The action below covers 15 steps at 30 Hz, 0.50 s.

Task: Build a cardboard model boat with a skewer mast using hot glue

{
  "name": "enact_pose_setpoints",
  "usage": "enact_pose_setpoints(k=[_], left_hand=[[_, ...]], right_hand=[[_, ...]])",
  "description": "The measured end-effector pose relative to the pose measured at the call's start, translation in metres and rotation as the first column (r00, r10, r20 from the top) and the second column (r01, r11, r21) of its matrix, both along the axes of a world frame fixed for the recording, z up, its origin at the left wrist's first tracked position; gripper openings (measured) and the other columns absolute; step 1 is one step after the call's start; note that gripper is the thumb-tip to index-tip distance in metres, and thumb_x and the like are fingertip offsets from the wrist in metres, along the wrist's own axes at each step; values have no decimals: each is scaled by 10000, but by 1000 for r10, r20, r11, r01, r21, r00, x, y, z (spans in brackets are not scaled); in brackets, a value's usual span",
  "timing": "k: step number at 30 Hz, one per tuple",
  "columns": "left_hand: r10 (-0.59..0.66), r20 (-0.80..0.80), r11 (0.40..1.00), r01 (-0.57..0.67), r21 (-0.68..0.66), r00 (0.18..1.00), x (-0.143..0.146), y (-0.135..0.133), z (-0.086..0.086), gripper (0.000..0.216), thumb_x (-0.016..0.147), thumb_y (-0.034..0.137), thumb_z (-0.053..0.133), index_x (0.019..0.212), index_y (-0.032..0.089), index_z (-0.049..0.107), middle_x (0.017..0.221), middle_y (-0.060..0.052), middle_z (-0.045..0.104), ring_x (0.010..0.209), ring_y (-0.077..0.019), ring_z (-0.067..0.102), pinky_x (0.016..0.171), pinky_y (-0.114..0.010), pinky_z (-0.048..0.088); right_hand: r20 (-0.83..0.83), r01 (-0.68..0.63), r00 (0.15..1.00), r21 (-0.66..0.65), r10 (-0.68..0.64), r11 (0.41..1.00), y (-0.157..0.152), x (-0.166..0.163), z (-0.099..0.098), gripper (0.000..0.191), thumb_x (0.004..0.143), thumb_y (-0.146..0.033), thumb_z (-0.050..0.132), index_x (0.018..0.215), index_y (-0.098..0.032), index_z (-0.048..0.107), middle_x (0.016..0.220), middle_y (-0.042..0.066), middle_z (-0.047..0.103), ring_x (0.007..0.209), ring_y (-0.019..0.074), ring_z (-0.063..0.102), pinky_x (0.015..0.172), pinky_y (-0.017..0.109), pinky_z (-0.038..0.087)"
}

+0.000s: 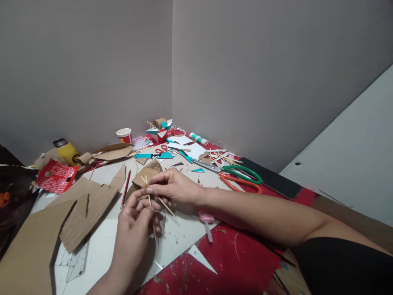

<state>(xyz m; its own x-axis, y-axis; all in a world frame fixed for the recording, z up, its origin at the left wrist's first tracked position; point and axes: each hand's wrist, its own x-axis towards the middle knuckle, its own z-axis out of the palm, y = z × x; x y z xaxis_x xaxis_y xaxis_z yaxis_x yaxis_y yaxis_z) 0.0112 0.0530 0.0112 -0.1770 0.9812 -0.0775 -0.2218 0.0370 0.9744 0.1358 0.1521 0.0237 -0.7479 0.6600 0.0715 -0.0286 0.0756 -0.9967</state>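
Observation:
My left hand (133, 223) is curled closed round thin wooden sticks (150, 201) that poke up between its fingers. My right hand (172, 186) reaches across from the right and pinches the same bundle of sticks near their top ends. Both hands hover just above a small folded cardboard piece (147, 172) lying on the white sheet (104, 246). One stick slants out to the right below my right hand.
Cut cardboard sheets (82, 209) lie at left, with a red pencil (125, 188) beside them. Green and orange scissors (242, 176), loose sticks (222, 157), a glue stick (198, 138), a paper cup (124, 135), a yellow bottle (66, 150), a pink cutter (206, 219) and a phone (273, 178) surround the hands.

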Motion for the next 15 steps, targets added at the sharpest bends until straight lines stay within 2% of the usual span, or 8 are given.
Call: enact_pose_setpoints(k=[3,6,9,11,15], left_hand=[[21,67,998,-18,-53,998,1,-1,4,273,774,322,671,1002,199,581,664,17,646,516,-103,541,488,-212,469],[57,85,997,-53,-53,995,0,0,5,325,742,419,718,949,189,615,657,9,652,494,-102,538,463,-208,470],[70,46,995,-66,-75,996,-4,3,1,393,682,478,762,897,174,636,610,11,644,443,-92,512,420,-192,444],[60,18,993,-58,-100,998,-8,5,-2,420,660,495,774,889,168,644,550,21,621,414,-83,487,401,-173,415],[103,-70,987,-110,-116,992,-10,6,-2,420,623,530,774,794,173,634,468,54,543,379,-70,425,360,-151,351]], right_hand=[[-15,-21,1000,15,22,1000,1,1,-1,207,844,-335,646,779,-139,666,550,-60,506,438,41,413,403,169,302],[-45,-13,999,95,18,995,1,1,-5,178,824,-296,663,767,-129,686,566,-55,518,493,47,420,445,168,310],[-89,8,996,178,7,984,0,1,-11,90,798,-201,676,812,-122,716,673,-29,611,606,64,503,573,175,396],[-80,-4,997,241,24,971,-1,0,-13,107,793,-186,684,864,-119,728,714,-22,640,651,74,529,626,183,416],[-7,-32,999,355,37,934,1,0,-14,205,776,-222,719,927,-83,726,656,-38,586,607,65,479,575,173,381]])
